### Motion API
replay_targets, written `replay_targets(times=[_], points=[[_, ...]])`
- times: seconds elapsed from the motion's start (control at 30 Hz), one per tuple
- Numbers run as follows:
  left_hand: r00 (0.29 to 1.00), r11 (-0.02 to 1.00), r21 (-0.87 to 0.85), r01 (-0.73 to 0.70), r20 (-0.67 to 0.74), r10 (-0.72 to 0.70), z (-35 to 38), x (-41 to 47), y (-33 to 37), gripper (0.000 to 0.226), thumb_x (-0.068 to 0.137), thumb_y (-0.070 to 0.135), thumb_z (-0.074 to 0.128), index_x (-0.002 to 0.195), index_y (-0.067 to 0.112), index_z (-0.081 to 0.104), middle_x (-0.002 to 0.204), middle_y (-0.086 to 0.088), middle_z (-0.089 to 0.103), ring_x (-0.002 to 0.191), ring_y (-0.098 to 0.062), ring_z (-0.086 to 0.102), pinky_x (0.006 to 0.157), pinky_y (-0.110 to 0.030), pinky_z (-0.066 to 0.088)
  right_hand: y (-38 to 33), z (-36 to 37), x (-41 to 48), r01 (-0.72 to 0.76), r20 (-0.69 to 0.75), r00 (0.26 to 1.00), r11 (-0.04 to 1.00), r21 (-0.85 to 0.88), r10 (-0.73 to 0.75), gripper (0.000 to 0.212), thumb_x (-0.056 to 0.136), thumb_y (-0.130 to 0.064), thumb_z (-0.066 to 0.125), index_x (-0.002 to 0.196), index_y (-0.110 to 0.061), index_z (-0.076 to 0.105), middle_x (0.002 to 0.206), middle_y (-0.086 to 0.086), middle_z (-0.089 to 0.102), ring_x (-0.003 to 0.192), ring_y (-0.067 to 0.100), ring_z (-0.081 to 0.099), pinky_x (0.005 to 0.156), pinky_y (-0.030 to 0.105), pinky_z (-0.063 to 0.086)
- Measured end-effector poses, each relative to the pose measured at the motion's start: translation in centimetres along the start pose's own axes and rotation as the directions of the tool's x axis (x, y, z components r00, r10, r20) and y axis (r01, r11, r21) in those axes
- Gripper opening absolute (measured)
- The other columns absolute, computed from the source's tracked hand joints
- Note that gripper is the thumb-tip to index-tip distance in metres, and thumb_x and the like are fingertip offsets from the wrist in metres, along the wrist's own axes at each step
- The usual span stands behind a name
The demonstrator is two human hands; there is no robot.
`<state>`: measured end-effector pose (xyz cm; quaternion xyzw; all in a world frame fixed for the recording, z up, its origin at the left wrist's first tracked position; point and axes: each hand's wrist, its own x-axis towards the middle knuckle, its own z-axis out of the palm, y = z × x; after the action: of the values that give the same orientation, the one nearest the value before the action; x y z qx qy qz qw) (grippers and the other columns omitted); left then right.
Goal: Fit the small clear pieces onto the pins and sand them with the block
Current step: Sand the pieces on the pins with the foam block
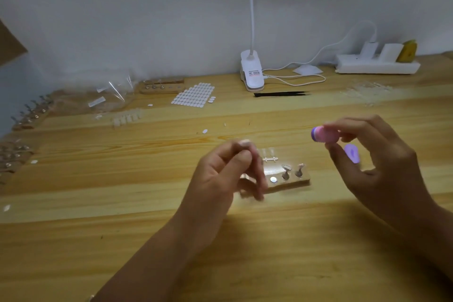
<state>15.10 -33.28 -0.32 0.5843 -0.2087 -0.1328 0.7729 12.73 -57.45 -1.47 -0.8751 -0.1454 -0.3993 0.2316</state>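
Pink sanding block (324,134) looked light, spongy; my right hand (372,162) pinched its sides. Left hand (225,174) fingertips curled together; blurred, couldn't tell contents.

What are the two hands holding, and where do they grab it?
The right hand pinches the pink block at its end nearer the palm, thumb underneath. The left hand pinches too, but blur hides what, if anything.

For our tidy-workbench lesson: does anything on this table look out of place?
Yes. A few white oval pads lie scattered on the table, away from their sheet: one mid-table, two near the left edge. Nothing looks broken.
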Motion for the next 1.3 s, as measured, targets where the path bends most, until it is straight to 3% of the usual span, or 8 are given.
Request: replay_targets(times=[0.1, 0.23, 0.4, 0.5, 0.67, 0.97, 1.2, 1.3], points=[[0.961, 0.943, 0.284, -0.176, -0.158, 0.227, -0.7, 0.5, -0.5, 0.022, 0.094, 0.009, 0.049, 0.091, 0.017, 0.069, 0.089, 0.002, 0.069, 0.089, -0.016, 0.067, 0.077, -0.029, 0.054, -0.6, 0.3, -0.1, 0.053, 0.021, 0.998, 0.998, -0.032, -0.053, 0.024, 0.086, -0.001, 0.066, 0.110, -0.003, 0.070, 0.105, 0.003, 0.063, 0.095, 0.015, 0.054, 0.089, 0.017, 0.043], [0.935, 0.776, 0.599, -0.195, -0.126, 0.332, -0.3, 0.6, -0.9, 0.017, 0.096, 0.020, 0.059, 0.101, 0.025, 0.075, 0.103, 0.000, 0.062, 0.103, -0.007, 0.059, 0.087, -0.016, 0.044, -1.0, 0.6, -0.1, 0.049, 0.062, 0.997, 0.999, -0.003, -0.048, 0.024, 0.084, -0.002, 0.066, 0.108, -0.005, 0.072, 0.102, 0.002, 0.064, 0.096, 0.006, 0.046, 0.086, 0.006, 0.036], [0.951, 0.723, 0.671, -0.167, -0.084, 0.297, 0.9, 1.1, -1.7, 0.016, 0.087, 0.009, 0.071, 0.098, 0.021, 0.075, 0.091, 0.014, 0.067, 0.092, -0.009, 0.062, 0.083, -0.040, 0.052, -1.0, 1.1, -0.2, 0.094, 0.097, 0.991, 0.995, -0.027, -0.091, 0.025, 0.082, 0.000, 0.068, 0.107, -0.001, 0.072, 0.100, 0.009, 0.069, 0.090, 0.028, 0.062, 0.087, 0.029, 0.045], [0.955, 0.708, 0.692, -0.142, -0.093, 0.283, 1.3, 1.3, -2.0, 0.007, 0.080, 0.013, 0.074, 0.084, 0.019, 0.074, 0.086, 0.016, 0.072, 0.089, -0.006, 0.065, 0.090, -0.048, 0.047, -1.1, 1.2, -0.3, 0.109, 0.113, 0.988, 0.994, -0.027, -0.105, 0.026, 0.081, -0.001, 0.068, 0.107, 0.000, 0.072, 0.100, 0.011, 0.069, 0.091, 0.030, 0.062, 0.086, 0.032, 0.047], [0.985, 0.641, 0.767, -0.040, -0.076, 0.152, 1.6, 1.5, -2.3, 0.014, 0.080, 0.012, 0.076, 0.085, 0.025, 0.076, 0.088, 0.010, 0.070, 0.093, -0.009, 0.058, 0.091, -0.043, 0.044, -1.3, 1.4, -0.3, 0.104, 0.123, 0.987, 0.994, -0.022, -0.101, 0.026, 0.080, -0.003, 0.068, 0.106, 0.000, 0.072, 0.099, 0.010, 0.069, 0.091, 0.029, 0.061, 0.083, 0.033, 0.047], [0.985, 0.514, 0.858, -0.001, -0.089, 0.151, 1.6, 1.5, -2.9, 0.015, 0.082, 0.027, 0.072, 0.097, 0.029, 0.066, 0.092, 0.015, 0.061, 0.096, -0.009, 0.050, 0.093, -0.038, 0.041, -1.5, 1.5, -0.4, 0.092, 0.171, 0.981, 0.995, -0.023, -0.087, 0.025, 0.081, 0.002, 0.075, 0.106, -0.001, 0.072, 0.099, 0.008, 0.069, 0.091, 0.028, 0.062, 0.081, 0.036, 0.048], [0.983, 0.492, 0.870, 0.034, -0.117, 0.139, 1.3, 1.6, -3.0, 0.015, 0.081, 0.029, 0.074, 0.077, 0.035, 0.061, 0.092, 0.011, 0.062, 0.096, -0.009, 0.050, 0.092, -0.031, 0.035, -2.4, 0.8, -0.1, 0.013, 0.174, 0.984, 0.993, 0.115, -0.033, 0.021, 0.081, -0.015, 0.049, 0.095, -0.005, 0.061, 0.093, -0.025, 0.049, 0.084, 0.010, 0.051, 0.068, 0.052, 0.049], [0.983, 0.456, 0.890, 0.032, -0.109, 0.145, 1.4, 1.7, -3.1, 0.011, 0.081, 0.032, 0.073, 0.080, 0.033, 0.062, 0.092, 0.012, 0.061, 0.096, -0.008, 0.049, 0.091, -0.029, 0.031, -2.8, 0.7, -0.5, -0.086, 0.198, 0.979, 0.971, 0.225, 0.041, 0.028, 0.081, -0.019, 0.041, 0.101, -0.008, 0.057, 0.094, -0.019, 0.051, 0.083, 0.008, 0.050, 0.068, 0.056, 0.046]])
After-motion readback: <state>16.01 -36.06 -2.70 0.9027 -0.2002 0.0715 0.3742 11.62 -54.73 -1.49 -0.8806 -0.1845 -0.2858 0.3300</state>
